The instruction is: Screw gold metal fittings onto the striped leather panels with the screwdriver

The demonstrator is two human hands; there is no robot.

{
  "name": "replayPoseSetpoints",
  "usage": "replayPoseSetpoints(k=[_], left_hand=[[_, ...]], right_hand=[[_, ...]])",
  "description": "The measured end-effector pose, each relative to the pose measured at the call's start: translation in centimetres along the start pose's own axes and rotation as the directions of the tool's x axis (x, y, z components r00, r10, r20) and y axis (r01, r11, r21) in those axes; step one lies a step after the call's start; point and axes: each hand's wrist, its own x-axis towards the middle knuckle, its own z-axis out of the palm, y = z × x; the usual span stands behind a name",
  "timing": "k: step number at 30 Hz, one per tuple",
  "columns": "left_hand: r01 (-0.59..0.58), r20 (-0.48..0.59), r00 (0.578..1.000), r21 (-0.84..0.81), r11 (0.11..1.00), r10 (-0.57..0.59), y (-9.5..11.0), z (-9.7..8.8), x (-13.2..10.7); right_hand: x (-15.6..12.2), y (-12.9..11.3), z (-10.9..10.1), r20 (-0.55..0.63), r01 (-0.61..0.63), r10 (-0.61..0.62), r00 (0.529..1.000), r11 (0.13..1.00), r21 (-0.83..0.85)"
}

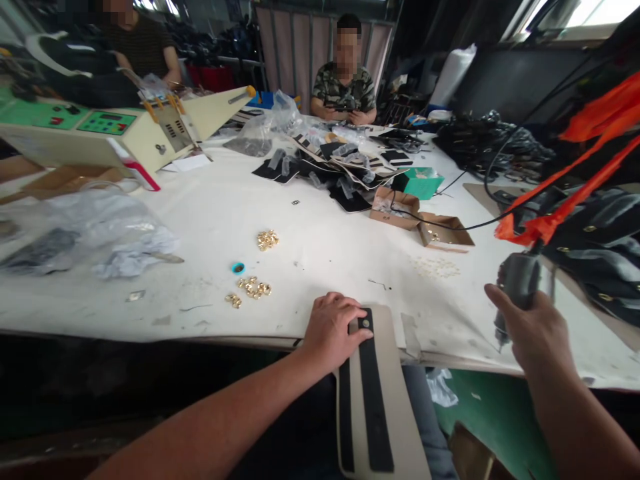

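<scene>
My left hand (334, 332) is closed on the far end of a beige panel (387, 353) with black strips, at the table's front edge. Its thumb and fingertips press a black strip (375, 400) on either side of a small round metal fastener (366, 323). The panel's near part reaches down over my lap. On the right, my right hand (537, 333) grips a dark grey electric screwdriver (520, 280), its tip down and apart from the panel. Orange strips (550, 213) are tied at the tool's top. Some of the right fingers are hidden behind it.
Gold-coloured metal pieces (255, 288) lie in small piles beside a blue cap (239, 268). Two cardboard boxes (445, 233) and a heap of black-and-beige panels (345, 167) sit farther back. A machine (135, 133) stands left. Two people sit across the table. A black cable crosses on the right.
</scene>
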Motion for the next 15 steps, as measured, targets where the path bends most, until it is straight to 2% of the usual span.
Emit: replayPoseSetpoints(k=[2, 3, 4, 6, 8, 9, 10, 12, 15], left_hand=[[0.001, 0.01, 1.0, -0.005, 1.0, -0.001, 0.0, 0.1, -0.1], [0.002, 0.012, 1.0, -0.007, 1.0, -0.002, 0.0, 0.1, -0.1], [0.002, 0.013, 1.0, -0.009, 1.0, -0.002, 0.0, 0.2, -0.1], [0.0, 0.01, 1.0, -0.007, 1.0, 0.0, 0.1, 0.2, -0.1], [-0.001, 0.012, 1.0, -0.007, 1.0, 0.002, 0.2, 0.2, -0.1], [0.001, 0.013, 1.0, -0.009, 1.0, 0.0, 0.2, 0.2, -0.1], [0.004, 0.015, 1.0, -0.011, 1.0, -0.003, 0.2, 0.2, -0.1], [0.013, 0.015, 1.0, -0.015, 1.0, -0.012, 0.3, 0.2, -0.1], [0.018, 0.014, 1.0, -0.018, 1.0, -0.018, 0.4, 0.1, -0.1]], right_hand=[[0.0, -1.0, 0.4, 0.061, -0.196, 0.198, 0.978, 0.98, -0.042], [-0.4, -1.8, 0.6, 0.061, -0.254, 0.254, 0.965, 0.967, -0.012], [-1.0, -2.9, 0.9, 0.072, -0.247, 0.242, 0.968, 0.966, 0.072], [-3.0, -5.3, 1.7, 0.112, -0.159, 0.128, 0.985, 0.926, 0.341], [-5.5, -7.9, 2.8, 0.157, -0.076, -0.03, 0.987, 0.777, 0.625], [-6.7, -9.1, 3.5, 0.198, -0.065, -0.112, 0.974, 0.696, 0.715], [-7.8, -10.2, 4.2, 0.229, -0.062, -0.185, 0.956, 0.633, 0.772], [-9.7, -12.0, 5.7, 0.273, -0.067, -0.29, 0.917, 0.563, 0.824], [-11.5, -13.2, 7.8, 0.26, -0.028, -0.347, 0.901, 0.552, 0.833]])
